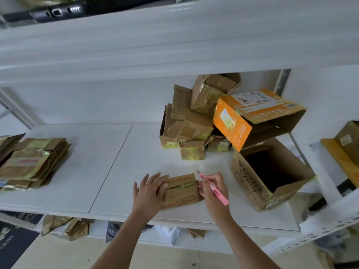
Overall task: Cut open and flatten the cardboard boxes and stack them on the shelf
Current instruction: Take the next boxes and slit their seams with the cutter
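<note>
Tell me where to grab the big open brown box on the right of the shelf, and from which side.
Take the big open brown box by the rim of its open top, probably the near-left wall edge, coming from above and the left. Its mouth faces up and that wall is bare. The orange box leans over its far edge, so lifting from there would likely tip it.

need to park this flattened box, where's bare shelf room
Bare shelf lies between the flattened stack at left and the small box under the hands. The right side is crowded: the box pile, orange box, open box.
</note>
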`<state>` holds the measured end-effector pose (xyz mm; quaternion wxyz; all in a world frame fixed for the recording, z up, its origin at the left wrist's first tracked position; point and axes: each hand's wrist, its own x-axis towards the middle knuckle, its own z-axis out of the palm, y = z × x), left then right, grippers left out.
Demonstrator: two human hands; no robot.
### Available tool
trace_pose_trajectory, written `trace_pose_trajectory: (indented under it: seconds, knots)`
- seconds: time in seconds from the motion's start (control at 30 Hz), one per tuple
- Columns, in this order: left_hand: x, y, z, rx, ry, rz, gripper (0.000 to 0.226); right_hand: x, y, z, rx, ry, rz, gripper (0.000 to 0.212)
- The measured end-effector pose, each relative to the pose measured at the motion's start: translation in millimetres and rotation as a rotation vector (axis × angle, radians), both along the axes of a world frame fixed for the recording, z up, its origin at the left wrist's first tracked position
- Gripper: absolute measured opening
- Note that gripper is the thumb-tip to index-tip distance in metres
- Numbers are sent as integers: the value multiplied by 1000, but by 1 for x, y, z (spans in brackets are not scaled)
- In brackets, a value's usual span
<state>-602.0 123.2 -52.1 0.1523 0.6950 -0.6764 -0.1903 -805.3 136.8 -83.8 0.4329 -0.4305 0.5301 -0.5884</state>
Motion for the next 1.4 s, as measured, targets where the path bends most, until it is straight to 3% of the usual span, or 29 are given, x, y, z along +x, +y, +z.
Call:
trace_pose_trajectory:
  seconds: [0.1,0.27,0.53,0.8,1.4]
  knots:
    - [1,-3,-3,79,-145,-40,52,-6,-2,-2,87,-193,32,11]
    - [5,-11,4,148,-87,-76,67,-15,-1,-3,24,-206,32,13]
    - [16,-16,11,224,133,-120,59,-3,-6,-7,41,-186,10,14]
    - [19,-17,15,248,222,-139,66,1,-8,2,-16,-130,17,8]
    - [10,-23,1,137,57,-132,51,-10,-6,-3,41,-74,73,19]
